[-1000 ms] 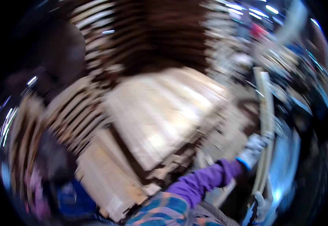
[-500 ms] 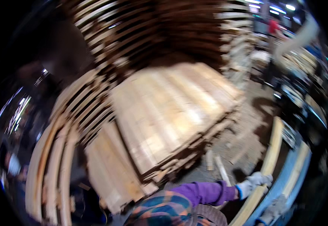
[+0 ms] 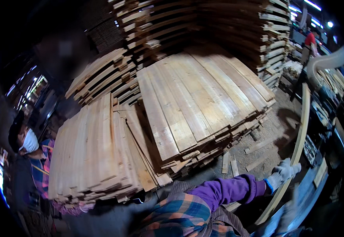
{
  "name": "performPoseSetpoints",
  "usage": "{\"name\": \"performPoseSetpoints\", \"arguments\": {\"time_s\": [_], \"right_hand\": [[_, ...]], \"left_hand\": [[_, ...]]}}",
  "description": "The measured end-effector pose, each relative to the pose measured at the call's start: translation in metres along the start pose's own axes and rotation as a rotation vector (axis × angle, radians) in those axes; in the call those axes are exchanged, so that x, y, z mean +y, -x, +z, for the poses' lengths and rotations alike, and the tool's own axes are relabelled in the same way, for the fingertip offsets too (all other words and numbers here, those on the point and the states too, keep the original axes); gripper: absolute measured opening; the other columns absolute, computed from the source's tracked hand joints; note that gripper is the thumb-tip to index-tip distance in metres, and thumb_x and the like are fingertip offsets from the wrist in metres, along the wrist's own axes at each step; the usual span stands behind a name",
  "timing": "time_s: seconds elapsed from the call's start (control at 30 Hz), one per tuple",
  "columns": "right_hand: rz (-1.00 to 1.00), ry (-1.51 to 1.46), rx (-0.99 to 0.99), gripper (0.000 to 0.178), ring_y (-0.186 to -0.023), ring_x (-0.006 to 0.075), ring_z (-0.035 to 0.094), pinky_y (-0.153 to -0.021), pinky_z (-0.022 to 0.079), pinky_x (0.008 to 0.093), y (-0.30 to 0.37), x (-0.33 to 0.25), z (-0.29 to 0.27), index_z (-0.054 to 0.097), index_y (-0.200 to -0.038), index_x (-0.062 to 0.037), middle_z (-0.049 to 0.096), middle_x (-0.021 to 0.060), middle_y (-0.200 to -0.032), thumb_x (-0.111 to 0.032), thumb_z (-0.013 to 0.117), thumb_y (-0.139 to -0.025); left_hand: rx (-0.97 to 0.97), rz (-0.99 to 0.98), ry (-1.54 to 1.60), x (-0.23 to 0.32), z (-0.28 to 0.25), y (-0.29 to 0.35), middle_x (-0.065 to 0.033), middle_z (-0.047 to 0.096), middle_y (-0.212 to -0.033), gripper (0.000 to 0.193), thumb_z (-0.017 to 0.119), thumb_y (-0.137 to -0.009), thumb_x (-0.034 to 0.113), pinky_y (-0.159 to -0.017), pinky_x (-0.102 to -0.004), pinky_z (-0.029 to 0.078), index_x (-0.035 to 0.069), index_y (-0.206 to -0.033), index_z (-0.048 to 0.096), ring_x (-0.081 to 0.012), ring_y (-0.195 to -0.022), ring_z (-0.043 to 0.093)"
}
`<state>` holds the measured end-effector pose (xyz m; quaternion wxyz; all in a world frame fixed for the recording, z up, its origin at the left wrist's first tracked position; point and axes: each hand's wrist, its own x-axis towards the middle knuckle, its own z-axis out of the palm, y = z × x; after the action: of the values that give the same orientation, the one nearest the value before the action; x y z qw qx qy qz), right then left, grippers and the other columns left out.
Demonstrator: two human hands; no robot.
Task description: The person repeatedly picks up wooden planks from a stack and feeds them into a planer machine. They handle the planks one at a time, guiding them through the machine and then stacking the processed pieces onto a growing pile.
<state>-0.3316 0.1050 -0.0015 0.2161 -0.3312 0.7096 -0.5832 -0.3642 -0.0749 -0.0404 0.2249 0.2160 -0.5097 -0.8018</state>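
Observation:
My left hand point(image 3: 284, 173), in a light grey knitted glove with a blue cuff, is closed around a long, narrow wooden board point(image 3: 301, 134). This board stretches from the lower right up past the machine parts and looks curved in the wide view. Smeared by motion, my gloved right hand point(image 3: 288, 215) is over the blue metal surface point(image 3: 308, 197), and its fingers cannot be made out. A second, paler wooden piece point(image 3: 320, 173) lies on that surface, beyond my right hand. My purple left sleeve point(image 3: 229, 191) reaches across from the lower middle.
A broad stack of planks point(image 3: 203, 98) fills the middle, with another stack point(image 3: 89, 146) to its left. Tall board piles point(image 3: 274, 43) rise behind. Wood scraps point(image 3: 258, 146) litter the floor. A masked person point(image 3: 30, 146) is at left; a pale hose point(image 3: 326, 61) is at right.
The view has swung, and the masked person and left stack now show more fully. My left hand stays on the board. My right hand has blurred, and less of the second piece shows.

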Motion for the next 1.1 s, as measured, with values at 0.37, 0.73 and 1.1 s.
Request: {"name": "performPoseSetpoints", "arguments": {"time_s": [0.37,0.73,1.1], "right_hand": [[0.325,0.247,0.654,0.078,-0.129,0.0337,0.049,-0.109,0.037,0.0382,0.197,-0.014,0.03,0.048,-0.139,0.0046,0.049,0.0205,-0.142,-0.035,0.079,-0.079],[0.291,1.521,0.667,0.056,-0.134,0.0329,0.044,-0.114,0.033,0.0384,0.149,0.071,0.001,0.042,-0.145,-0.0012,0.046,0.0174,-0.147,-0.018,0.06,-0.095],[0.423,1.389,0.293,0.047,-0.132,0.0332,0.047,-0.111,0.036,0.039,-0.144,0.173,-0.199,0.053,-0.137,-0.0037,0.056,0.0157,-0.139,-0.031,0.047,-0.099]], "left_hand": [[-0.585,-0.12,-0.379,-0.01,0.072,0.103,-0.0217,0.066,-0.11,0.072,0.064,-0.082,0.058,-0.097,-0.0566,0.042,0.003,-0.126,0.051,-0.0389,-0.102,0.065],[-0.63,0.268,-0.719,0.197,0.015,0.088,-0.025,0.067,-0.106,0.054,0.069,-0.081,0.033,-0.089,-0.0437,0.053,-0.002,-0.121,0.059,-0.0372,-0.099,0.066],[0.315,0.512,-1.091,0.344,-0.22,0.13,-0.0199,0.067,-0.117,0.078,0.073,-0.083,0.051,-0.082,-0.0331,0.057,0.001,-0.137,0.049,-0.0266,-0.1,0.068]]}}
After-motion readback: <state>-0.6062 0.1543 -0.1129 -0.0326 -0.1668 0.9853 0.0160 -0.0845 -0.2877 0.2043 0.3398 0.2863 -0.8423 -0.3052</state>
